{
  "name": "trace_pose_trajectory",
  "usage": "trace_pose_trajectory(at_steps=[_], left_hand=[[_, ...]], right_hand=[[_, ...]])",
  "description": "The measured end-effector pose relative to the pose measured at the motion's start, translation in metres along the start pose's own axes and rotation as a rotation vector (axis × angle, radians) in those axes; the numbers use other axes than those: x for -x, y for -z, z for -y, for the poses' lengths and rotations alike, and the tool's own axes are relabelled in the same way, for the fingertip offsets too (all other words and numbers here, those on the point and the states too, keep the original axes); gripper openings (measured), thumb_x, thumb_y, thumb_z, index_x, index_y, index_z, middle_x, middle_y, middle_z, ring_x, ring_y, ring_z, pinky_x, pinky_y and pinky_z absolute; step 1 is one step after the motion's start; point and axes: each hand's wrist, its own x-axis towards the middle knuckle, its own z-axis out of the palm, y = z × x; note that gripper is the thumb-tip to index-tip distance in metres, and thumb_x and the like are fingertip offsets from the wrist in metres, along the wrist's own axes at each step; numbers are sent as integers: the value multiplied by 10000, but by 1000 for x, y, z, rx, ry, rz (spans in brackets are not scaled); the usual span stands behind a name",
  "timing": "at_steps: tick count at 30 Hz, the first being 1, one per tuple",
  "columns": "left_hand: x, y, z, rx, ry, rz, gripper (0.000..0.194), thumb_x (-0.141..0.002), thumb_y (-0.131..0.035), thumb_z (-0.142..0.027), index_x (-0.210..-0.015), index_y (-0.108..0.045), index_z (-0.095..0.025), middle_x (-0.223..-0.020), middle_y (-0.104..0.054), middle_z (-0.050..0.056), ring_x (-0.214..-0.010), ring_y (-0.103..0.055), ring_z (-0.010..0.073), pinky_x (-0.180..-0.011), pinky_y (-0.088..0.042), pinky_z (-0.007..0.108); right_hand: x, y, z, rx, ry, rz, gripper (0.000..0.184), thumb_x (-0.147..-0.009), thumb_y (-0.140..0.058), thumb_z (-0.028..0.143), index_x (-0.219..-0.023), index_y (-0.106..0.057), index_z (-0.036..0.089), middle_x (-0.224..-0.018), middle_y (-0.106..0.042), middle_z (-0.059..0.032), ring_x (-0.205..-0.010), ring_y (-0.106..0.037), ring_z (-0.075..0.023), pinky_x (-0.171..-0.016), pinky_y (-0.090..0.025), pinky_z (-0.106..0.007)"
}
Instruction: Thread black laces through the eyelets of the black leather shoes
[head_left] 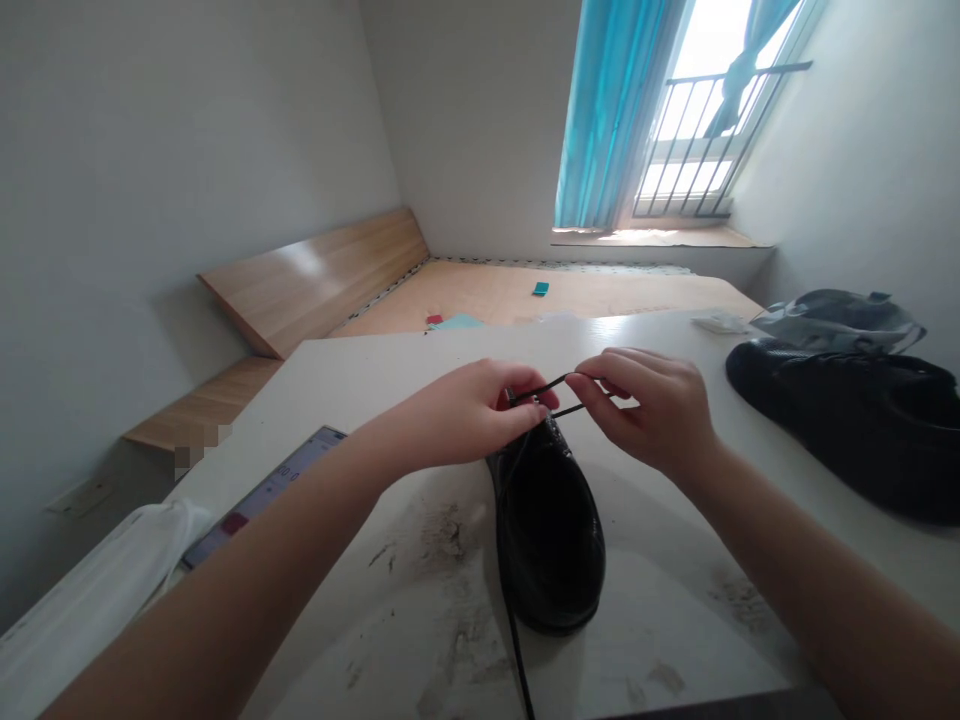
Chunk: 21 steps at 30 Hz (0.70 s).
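A black shoe (551,540) stands on the white table, its heel toward me and its opening facing up. My left hand (499,405) is closed around the front of the shoe by the lace holes, thumb on top, and covers most of the toe. With pinched fingers my right hand (649,400) holds the black shoelace (555,383) just right of the shoe. Two strands of lace stretch between the hands. Another length of lace hangs along the shoe's left side to the table's near edge.
At the right lies another black shoe (847,430), with a grey-and-white bag-like item (840,320) behind it. A phone (277,490) and white cloth (112,570) are at left. Dirt smudges mark the white table (420,620). Beyond it is a wooden bed (480,285).
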Motion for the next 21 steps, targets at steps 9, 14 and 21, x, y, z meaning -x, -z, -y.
trace_pose_trajectory(at_steps=[9, 14, 21], left_hand=[[-8, 0, 4, 324, 161, -381, 277, -775, -612, -280, -596, -424, -183, -527, -446, -56, -557, -450, 95, -543, -329, 239], [-11, 0, 11, 421, 157, -412, 378, -812, -583, -298, -517, -377, -180, -496, -416, -48, -492, -400, 82, -518, -299, 255], [-5, 15, -10, 632, -229, -572, 547, -920, -550, -415, -465, -353, -183, -461, -358, -34, -454, -356, 82, -478, -278, 275]], right_hand=[[2, -15, -12, 73, -426, 280, 330, -925, -471, 441, -726, -579, 200, -503, -454, 21, -480, -365, -115, -533, -230, -266], [-3, -5, -20, 197, -572, 132, 326, -939, -416, 428, -787, -596, 202, -574, -476, -18, -542, -383, -147, -564, -192, -301], [1, -24, -19, -465, -613, 466, 388, -914, -440, 490, -918, -682, 186, -663, -533, -5, -609, -458, -143, -591, -346, -296]])
